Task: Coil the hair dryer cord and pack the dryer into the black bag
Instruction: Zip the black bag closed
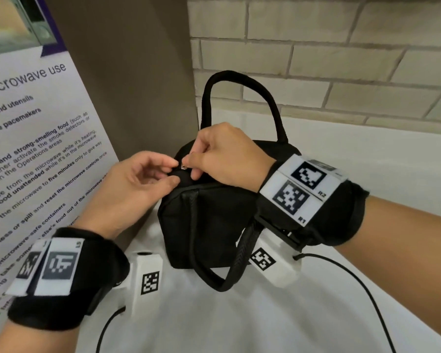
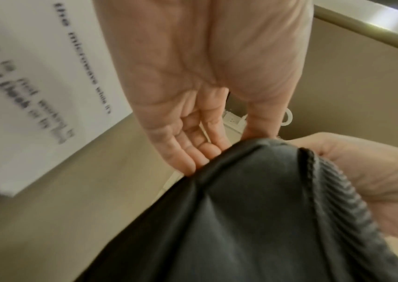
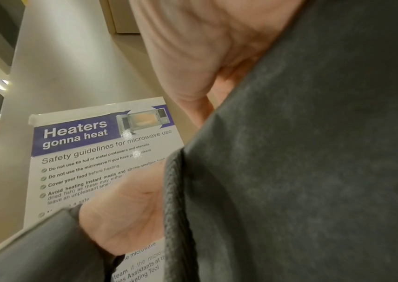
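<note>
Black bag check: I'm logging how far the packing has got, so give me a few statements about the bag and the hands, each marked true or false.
1. The black bag stands on a white surface. True.
2. The right hand pinches a small metal zipper pull at the top of the bag. True.
3. The left hand lies flat on the surface, away from the bag. False: its fingers hold the bag's top corner beside the pull.
4. The hair dryer lies in plain sight next to the bag. False: no dryer shows in any view.
5. One bag handle stands upright while the other handle hangs down in front. True.
</note>
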{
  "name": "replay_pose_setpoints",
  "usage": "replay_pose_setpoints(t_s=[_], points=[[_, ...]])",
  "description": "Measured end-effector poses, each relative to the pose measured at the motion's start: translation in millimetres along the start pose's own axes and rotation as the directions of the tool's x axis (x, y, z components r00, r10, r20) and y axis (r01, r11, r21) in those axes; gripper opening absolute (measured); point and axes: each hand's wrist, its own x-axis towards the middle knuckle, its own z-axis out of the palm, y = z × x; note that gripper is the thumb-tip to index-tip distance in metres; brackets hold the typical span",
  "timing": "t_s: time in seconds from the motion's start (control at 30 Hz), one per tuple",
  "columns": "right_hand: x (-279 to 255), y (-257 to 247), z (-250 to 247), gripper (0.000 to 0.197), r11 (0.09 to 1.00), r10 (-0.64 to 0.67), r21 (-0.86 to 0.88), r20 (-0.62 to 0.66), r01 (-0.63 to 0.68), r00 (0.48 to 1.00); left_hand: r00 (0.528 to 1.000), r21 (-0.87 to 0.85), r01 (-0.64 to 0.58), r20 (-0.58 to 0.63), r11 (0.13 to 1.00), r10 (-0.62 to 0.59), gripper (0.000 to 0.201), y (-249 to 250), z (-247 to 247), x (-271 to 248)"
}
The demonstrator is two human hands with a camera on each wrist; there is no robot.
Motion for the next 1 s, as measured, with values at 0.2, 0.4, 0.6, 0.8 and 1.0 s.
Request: replay_pose_setpoints(t_s=[0.2,0.4,0.6,0.8,1.0], points=[[-3.9,-8.5,-5.5,0.015,0.992,0.010,-0.127,0.014,-0.009,1.000,0.992,0.172,-0.065,0.121,0.983,0.045,0.024,1.2,-5.2,16.1],[-5.3,-13.3,-15.4,0.021,0.979,0.067,-0.196,0.028,-0.061,0.997,0.961,0.157,-0.074,0.274,0.985,0.029,0.015,3.7,-6.1,29.0],[-12.3,2.4,-46.8,0.020,0.975,0.125,-0.185,0.007,-0.122,0.992,0.964,0.143,-0.018,0.266,0.990,-0.021,0.024,-3.9,-6.8,36.2],[-35.3,43.4,-93.1,0.024,0.957,0.290,0.000,-0.092,-0.291,0.953,0.967,0.122,0.025,0.248,0.992,-0.055,0.014,-4.4,-5.7,36.5],[-41.8,53.2,-86.5,0.026,0.924,0.320,0.234,-0.048,-0.301,0.946,0.916,0.331,-0.350,0.317,0.877,0.246,0.029,40.1,17.8,17.9]])
